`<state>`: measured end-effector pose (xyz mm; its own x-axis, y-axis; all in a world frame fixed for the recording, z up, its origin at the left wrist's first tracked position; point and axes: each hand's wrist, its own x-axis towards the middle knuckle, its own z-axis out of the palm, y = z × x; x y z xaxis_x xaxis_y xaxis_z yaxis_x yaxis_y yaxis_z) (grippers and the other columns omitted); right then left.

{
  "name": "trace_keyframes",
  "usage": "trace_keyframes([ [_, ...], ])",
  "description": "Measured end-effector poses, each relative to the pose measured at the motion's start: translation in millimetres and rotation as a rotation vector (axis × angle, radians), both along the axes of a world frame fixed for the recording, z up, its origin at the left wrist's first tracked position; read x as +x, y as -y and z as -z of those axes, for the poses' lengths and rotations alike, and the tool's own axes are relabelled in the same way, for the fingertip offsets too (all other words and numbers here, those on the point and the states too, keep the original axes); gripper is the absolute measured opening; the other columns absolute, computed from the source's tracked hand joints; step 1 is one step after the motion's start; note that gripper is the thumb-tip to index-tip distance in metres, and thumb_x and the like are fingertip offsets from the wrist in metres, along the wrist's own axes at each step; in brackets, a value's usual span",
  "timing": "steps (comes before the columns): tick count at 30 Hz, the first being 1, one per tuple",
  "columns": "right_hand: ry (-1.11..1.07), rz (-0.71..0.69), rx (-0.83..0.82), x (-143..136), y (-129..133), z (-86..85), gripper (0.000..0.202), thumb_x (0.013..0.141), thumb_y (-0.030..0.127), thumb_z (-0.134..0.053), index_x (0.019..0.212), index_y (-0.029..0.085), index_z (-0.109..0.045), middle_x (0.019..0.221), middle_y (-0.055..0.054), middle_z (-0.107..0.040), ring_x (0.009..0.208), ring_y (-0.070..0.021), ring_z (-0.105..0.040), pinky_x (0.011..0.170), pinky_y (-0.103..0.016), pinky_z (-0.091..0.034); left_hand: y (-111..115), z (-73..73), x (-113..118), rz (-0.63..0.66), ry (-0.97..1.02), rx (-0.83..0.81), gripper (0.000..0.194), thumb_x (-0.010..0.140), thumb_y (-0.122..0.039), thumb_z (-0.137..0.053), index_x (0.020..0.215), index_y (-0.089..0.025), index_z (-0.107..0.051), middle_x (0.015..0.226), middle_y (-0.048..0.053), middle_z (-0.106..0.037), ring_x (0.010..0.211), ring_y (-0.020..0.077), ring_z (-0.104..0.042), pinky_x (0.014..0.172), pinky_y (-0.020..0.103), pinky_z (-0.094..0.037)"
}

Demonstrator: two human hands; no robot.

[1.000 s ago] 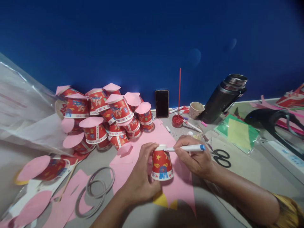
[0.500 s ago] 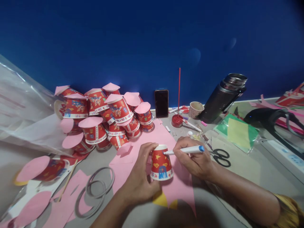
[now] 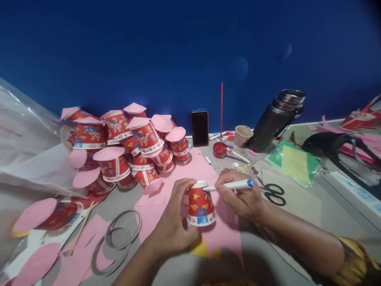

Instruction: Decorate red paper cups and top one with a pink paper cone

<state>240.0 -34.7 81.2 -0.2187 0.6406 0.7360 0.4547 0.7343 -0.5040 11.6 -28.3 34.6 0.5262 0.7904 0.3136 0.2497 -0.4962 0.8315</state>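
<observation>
Upside down over pink paper (image 3: 224,222), a red paper cup (image 3: 201,204) with gold stars and blue colouring is gripped by my left hand (image 3: 176,216), fingers at its base and thumb near its rim. My right hand (image 3: 238,196) pinches a white marker (image 3: 235,185) with a blue end; its tip meets or nearly meets the cup's upper side. Left of the hands, several similar red cups (image 3: 146,138) with pink paper cones on top are piled up.
A phone (image 3: 199,128) leans on the blue wall, with a black flask (image 3: 272,121) to its right. Black-handled scissors (image 3: 273,194) lie beside my right wrist. Grey rings (image 3: 117,242) and a wooden stick (image 3: 81,228) lie at left; a white power strip (image 3: 357,196) is at right.
The view has shifted slightly, so most things sit a little further left. My right hand and the marker have barely moved against the cup; the left grip is the same.
</observation>
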Motion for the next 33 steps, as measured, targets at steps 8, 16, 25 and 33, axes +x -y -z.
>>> trace_keyframes([
  [8, -0.015, 0.005, -0.004, 0.8, 0.0, 0.3, 0.014, 0.097, 0.012, -0.054, 0.090, 0.021, -0.061, 0.073, -0.001, -0.069, 0.059, -0.0138, -0.061, 0.057, -0.025, -0.048, 0.0, -1.8, -0.2, -0.002, -0.018, -0.006, 0.094, 0.062, -0.003, -0.063, 0.148, -0.033, -0.040, 0.145, 0.009, -0.046, 0.139, 0.0338, -0.047, 0.120, 0.056, -0.041],
  [16, -0.020, -0.027, -0.078, 0.4, 3.1, -0.2, 0.013, 0.097, 0.013, -0.055, 0.087, 0.021, -0.061, 0.071, -0.001, -0.069, 0.056, -0.0132, -0.060, 0.054, -0.024, -0.048, -0.5, -3.3, 0.1, -0.014, -0.001, -0.016, 0.089, 0.066, -0.005, -0.065, 0.148, -0.031, -0.041, 0.145, 0.010, -0.046, 0.139, 0.0339, -0.047, 0.119, 0.056, -0.041],
  [25, -0.118, 0.024, -0.060, 2.4, 2.1, 1.2, 0.012, 0.095, 0.012, -0.059, 0.089, 0.021, -0.064, 0.072, 0.000, -0.068, 0.059, -0.0136, -0.061, 0.056, -0.024, -0.047, 0.2, -0.4, -0.7, 0.011, 0.017, -0.047, 0.096, 0.064, -0.002, -0.063, 0.152, -0.034, -0.038, 0.151, 0.010, -0.043, 0.144, 0.0364, -0.043, 0.122, 0.061, -0.037],
  [33, -0.069, 0.023, -0.042, 2.1, 1.0, 0.6, 0.011, 0.096, 0.014, -0.058, 0.089, 0.020, -0.066, 0.072, -0.002, -0.070, 0.057, -0.0141, -0.061, 0.055, -0.025, -0.049, 0.2, 0.1, -0.8, 0.019, 0.013, -0.067, 0.098, 0.064, -0.001, -0.063, 0.153, -0.034, -0.038, 0.152, 0.010, -0.041, 0.146, 0.0370, -0.042, 0.123, 0.062, -0.037],
])
